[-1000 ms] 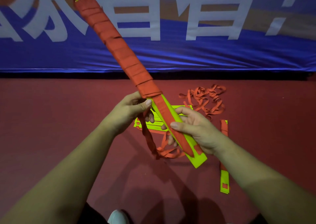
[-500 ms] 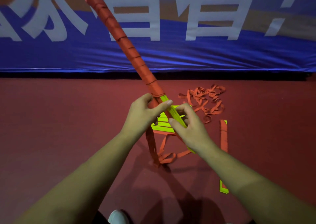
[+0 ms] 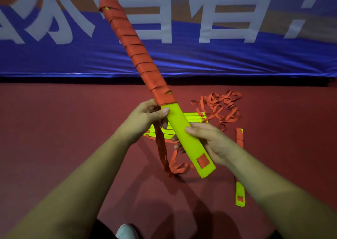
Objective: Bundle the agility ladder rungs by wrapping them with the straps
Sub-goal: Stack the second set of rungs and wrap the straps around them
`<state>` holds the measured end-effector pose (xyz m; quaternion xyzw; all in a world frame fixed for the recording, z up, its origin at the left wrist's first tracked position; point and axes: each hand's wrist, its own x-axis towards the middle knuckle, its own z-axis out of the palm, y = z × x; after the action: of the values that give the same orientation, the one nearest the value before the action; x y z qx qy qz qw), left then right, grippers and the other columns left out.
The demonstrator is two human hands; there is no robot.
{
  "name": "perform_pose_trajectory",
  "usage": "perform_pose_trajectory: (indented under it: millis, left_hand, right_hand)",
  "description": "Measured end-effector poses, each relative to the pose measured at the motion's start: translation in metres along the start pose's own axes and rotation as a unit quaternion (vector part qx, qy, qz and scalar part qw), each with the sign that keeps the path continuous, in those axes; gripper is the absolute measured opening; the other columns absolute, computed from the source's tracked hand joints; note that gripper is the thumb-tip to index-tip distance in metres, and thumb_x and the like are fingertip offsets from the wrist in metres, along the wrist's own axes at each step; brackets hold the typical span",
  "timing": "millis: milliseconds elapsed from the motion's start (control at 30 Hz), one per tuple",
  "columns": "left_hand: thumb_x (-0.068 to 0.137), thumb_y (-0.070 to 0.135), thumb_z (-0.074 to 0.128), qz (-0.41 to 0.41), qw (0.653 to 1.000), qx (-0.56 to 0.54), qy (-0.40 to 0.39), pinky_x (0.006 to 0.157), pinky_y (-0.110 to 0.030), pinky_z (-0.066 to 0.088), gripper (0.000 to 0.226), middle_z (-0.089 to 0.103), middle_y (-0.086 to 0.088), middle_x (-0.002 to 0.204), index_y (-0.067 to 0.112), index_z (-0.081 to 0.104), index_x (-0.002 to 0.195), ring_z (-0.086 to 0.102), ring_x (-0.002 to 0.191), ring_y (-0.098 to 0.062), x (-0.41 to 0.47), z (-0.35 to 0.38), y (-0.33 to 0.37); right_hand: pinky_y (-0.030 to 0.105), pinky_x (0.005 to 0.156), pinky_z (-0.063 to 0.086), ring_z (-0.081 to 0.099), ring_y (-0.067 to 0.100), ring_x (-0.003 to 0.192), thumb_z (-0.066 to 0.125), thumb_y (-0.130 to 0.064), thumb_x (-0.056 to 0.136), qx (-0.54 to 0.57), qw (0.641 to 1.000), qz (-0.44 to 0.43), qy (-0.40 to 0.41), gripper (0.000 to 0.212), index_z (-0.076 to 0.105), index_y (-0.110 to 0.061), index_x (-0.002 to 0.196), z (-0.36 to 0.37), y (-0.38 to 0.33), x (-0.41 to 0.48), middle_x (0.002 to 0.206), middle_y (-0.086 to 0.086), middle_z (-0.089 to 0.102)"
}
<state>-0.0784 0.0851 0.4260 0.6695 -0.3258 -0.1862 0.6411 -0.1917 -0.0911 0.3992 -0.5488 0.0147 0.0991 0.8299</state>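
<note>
The banner (image 3: pixel 255 60) lettering is cut off at the top edge. The held bundle (image 3: pixel 157 85) hides part of the floor rung stack (image 3: pixel 195 117). The shoe (image 3: pixel 125 232) is cut off at the bottom edge.

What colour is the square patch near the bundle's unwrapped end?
Orange-red patch, set on the yellow-green bundle; the head view shows it clearly.

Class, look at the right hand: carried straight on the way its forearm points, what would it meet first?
The right hand grips the rung bundle; past it, probably the left hand, though depth is unclear.
</note>
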Motion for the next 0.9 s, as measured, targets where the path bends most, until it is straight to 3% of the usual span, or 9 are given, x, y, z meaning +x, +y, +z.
perform_pose_trajectory:
  millis: [133,267,400,500,600,700,767,833,900]
  left_hand:
    - [0.085,0.019,0.059,0.000,1.000,-0.006,-0.005,0.063,-0.033,0.047,0.017,0.067,-0.004,0.074,0.005,0.059,0.095,0.062,0.061,-0.018,-0.003,-0.006,-0.002]
    - [0.089,0.018,0.053,0.004,0.999,-0.006,-0.039,0.051,-0.027,0.051,0.017,0.067,-0.007,0.070,0.008,0.055,0.102,0.063,0.053,-0.022,-0.008,-0.007,0.008]
    - [0.092,0.029,0.060,-0.040,0.998,0.014,-0.051,0.042,-0.023,0.048,0.025,0.061,-0.013,0.059,0.007,0.056,0.103,0.060,0.043,-0.024,-0.008,-0.004,0.017]
    - [0.082,0.045,0.060,-0.069,0.994,0.088,0.010,0.042,-0.026,0.043,0.056,0.058,-0.008,0.051,-0.006,0.052,0.105,0.054,0.038,-0.021,-0.002,0.004,0.009]
    - [0.084,0.040,0.068,-0.055,0.990,0.084,0.096,0.045,-0.028,0.038,0.037,0.057,-0.003,0.049,0.009,0.051,0.090,0.048,0.036,-0.019,0.005,0.010,0.001]
    - [0.084,0.041,0.072,-0.042,0.984,0.074,0.158,0.050,-0.030,0.041,0.035,0.062,-0.001,0.057,0.011,0.054,0.087,0.052,0.041,-0.018,0.008,0.023,-0.005]
    - [0.082,0.045,0.073,-0.039,0.975,0.087,0.199,0.051,-0.027,0.044,0.037,0.065,-0.001,0.063,0.011,0.061,0.086,0.055,0.046,-0.014,0.008,0.032,-0.007]
    - [0.084,0.041,0.073,-0.029,0.968,0.103,0.227,0.049,-0.021,0.043,0.029,0.066,0.002,0.064,0.014,0.066,0.082,0.055,0.048,-0.009,0.009,0.033,-0.006]
    - [0.087,0.034,0.071,-0.018,0.969,0.105,0.221,0.051,-0.018,0.041,0.019,0.063,0.009,0.059,0.018,0.067,0.079,0.052,0.050,-0.006,0.010,0.027,-0.003]
  right_hand:
    - [0.041,0.067,0.058,0.068,0.038,0.076,0.056,-0.009,0.085,-0.008,0.999,-0.020,-0.048,0.037,0.054,0.003,0.121,0.005,-0.001,-0.003,0.101,0.025,0.067]
    - [0.037,0.062,0.058,0.069,0.032,0.066,0.059,-0.008,0.083,-0.033,0.997,-0.058,-0.026,0.033,0.060,-0.001,0.115,0.007,-0.008,-0.010,0.099,0.022,0.069]
    - [0.033,0.061,0.058,0.068,0.028,0.063,0.061,-0.009,0.081,-0.095,0.989,-0.114,0.018,0.030,0.064,-0.006,0.111,0.002,-0.013,-0.013,0.095,0.018,0.072]
    - [0.033,0.060,0.058,0.068,0.024,0.064,0.062,-0.013,0.079,-0.155,0.973,-0.153,0.077,0.027,0.065,-0.013,0.106,-0.003,-0.009,-0.007,0.091,0.013,0.070]
    - [0.044,0.067,0.055,0.069,0.021,0.067,0.064,-0.013,0.081,-0.249,0.941,-0.186,0.135,0.021,0.069,-0.024,0.098,-0.003,-0.004,-0.001,0.085,0.003,0.068]
    - [0.032,0.072,0.052,0.067,0.010,0.074,0.062,-0.013,0.086,-0.378,0.882,-0.202,0.194,0.024,0.069,-0.026,0.105,-0.005,0.007,0.005,0.082,-0.013,0.066]
    - [0.030,0.087,0.049,0.064,0.010,0.096,0.059,-0.027,0.084,-0.447,0.842,-0.205,0.223,0.037,0.065,-0.022,0.120,-0.001,0.018,0.009,0.101,-0.013,0.067]
    - [0.019,0.097,0.041,0.058,0.009,0.107,0.058,-0.032,0.083,-0.459,0.833,-0.211,0.225,0.049,0.060,-0.018,0.131,0.007,0.024,0.010,0.114,-0.003,0.063]
    - [0.010,0.093,0.037,0.055,0.006,0.106,0.056,-0.031,0.087,-0.422,0.853,-0.216,0.218,0.049,0.057,-0.014,0.133,0.013,0.026,0.010,0.115,0.000,0.061]
